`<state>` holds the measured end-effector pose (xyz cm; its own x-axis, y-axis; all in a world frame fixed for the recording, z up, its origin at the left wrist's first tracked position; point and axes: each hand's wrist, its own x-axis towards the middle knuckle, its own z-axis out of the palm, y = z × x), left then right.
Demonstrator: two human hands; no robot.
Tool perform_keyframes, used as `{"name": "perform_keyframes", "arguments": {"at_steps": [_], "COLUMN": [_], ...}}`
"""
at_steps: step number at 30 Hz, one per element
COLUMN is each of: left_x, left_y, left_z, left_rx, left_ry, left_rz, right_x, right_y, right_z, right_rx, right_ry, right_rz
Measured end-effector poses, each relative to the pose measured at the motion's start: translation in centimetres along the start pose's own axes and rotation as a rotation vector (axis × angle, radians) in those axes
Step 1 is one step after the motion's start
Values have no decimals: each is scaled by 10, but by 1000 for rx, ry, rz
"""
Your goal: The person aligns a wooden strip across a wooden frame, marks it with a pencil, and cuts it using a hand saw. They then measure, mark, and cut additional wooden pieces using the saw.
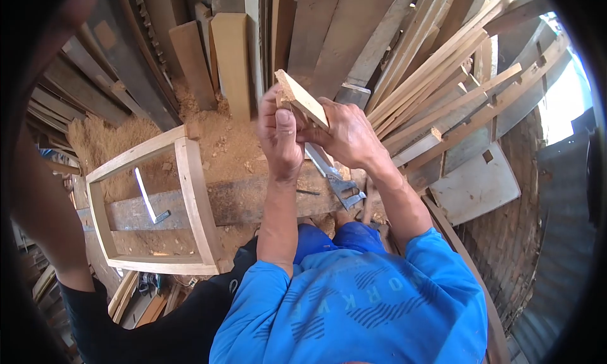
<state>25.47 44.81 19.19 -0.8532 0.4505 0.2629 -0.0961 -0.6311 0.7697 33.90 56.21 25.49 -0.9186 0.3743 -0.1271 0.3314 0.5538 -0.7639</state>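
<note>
In front of my chest, both hands hold a short wooden board (308,103), tilted so that its rough sawn end shows. My left hand (282,133) grips the near left side, with the thumb up against the end. My right hand (348,131) is wrapped round the right side, its fingers partly hidden behind the wood. Below the hands a handsaw (345,188) lies with its grey handle toward me. A thin dark stick, perhaps a pencil (308,192), lies on the plank (246,199) to the left of the saw.
A rectangular wooden frame (193,193) lies at left, with a try square (152,203) inside its outline. Sawdust (221,142) covers the ground. Boards (231,60) lean along the back, and long strips (436,67) at right. Another person in a black shirt (177,307) is close on my left.
</note>
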Motion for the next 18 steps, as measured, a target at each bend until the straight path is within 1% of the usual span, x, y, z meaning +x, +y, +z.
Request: {"name": "perform_keyframes", "arguments": {"at_steps": [2, 3, 4, 5, 7, 8, 9, 10, 12, 13, 16, 18], "left_x": [-2, -1, 0, 2, 14, 19, 19, 17, 15, 12, -13, -42], "left_y": [-3, 0, 6, 13, 22, 29, 40, 50, 52, 48, -3, -34], "left_z": [-11, -10, -9, -8, -23, -36, -48, -59, -87, -102, -160, -204], "left_rx": [122, 113, 117, 120, 129, 159, 190, 223, 604, 794, 1283, 1463], "left_ry": [-63, -69, -37, -5, 30, 61, 98, 137, 219, 258, 205, 115], "left_rz": [-50, -27, 4, 35, 106, 92, 76, 52, -66, -123, -67, -264], "right_x": [-3, -4, -5, -6, -8, -9, -13, -16, -21, -22, -29, -35], "right_y": [-4, -3, -3, -6, 0, 2, -3, -6, -9, -11, -17, -22], "right_z": [-5, -7, -7, -10, -13, -15, -20, -26, -37, -43, -53, -58], "right_rx": [44, 54, 66, 100, 81, 70, 134, 116, 76, 90, 39, 8], "right_ry": [-18, -27, -37, -59, -28, -11, -4, 5, 30, -1, 13, -11], "right_rz": [23, 27, 32, 103, 57, 31, 77, 56, 7, 18, -14, -1]}}
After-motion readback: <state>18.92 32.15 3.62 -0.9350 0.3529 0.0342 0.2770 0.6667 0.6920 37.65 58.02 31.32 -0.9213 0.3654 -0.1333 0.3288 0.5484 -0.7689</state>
